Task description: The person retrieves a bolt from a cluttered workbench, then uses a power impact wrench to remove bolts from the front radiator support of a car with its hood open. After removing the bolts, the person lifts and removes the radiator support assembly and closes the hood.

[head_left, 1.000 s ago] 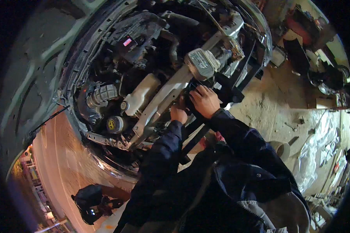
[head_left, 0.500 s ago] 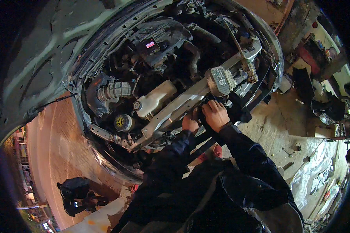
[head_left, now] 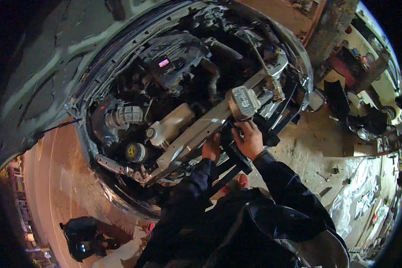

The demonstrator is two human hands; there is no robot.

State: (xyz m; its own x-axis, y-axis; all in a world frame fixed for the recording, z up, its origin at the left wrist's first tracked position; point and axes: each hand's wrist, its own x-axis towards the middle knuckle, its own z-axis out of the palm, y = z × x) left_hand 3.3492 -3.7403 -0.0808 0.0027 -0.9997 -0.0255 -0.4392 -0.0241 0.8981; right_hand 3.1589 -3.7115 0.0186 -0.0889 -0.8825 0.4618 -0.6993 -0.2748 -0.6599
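Note:
My right hand (head_left: 250, 142) grips a black part (head_left: 231, 143) at the front of the car's engine bay, just below a boxy, weathered metal unit (head_left: 243, 103) on the metal crossmember (head_left: 194, 136). At the left of that black part is my left hand (head_left: 211, 147), its fingers curled and partly hidden against it. A translucent reservoir (head_left: 169, 124) and a round cap with a yellow symbol (head_left: 135, 152) sit left of the crossmember.
The raised hood (head_left: 44, 67) fills the upper left. Behind the engine bay's right side lie car parts (head_left: 366, 125), a pillar (head_left: 326, 31) and plastic sheeting (head_left: 348, 201) on the floor. A black object (head_left: 80, 234) stands lower left. My red shoes (head_left: 242, 181) show below.
The view has shifted, so the engine bay sits lower in the picture than a second ago. My hands stay at the black part, with the right fingers slightly repositioned.

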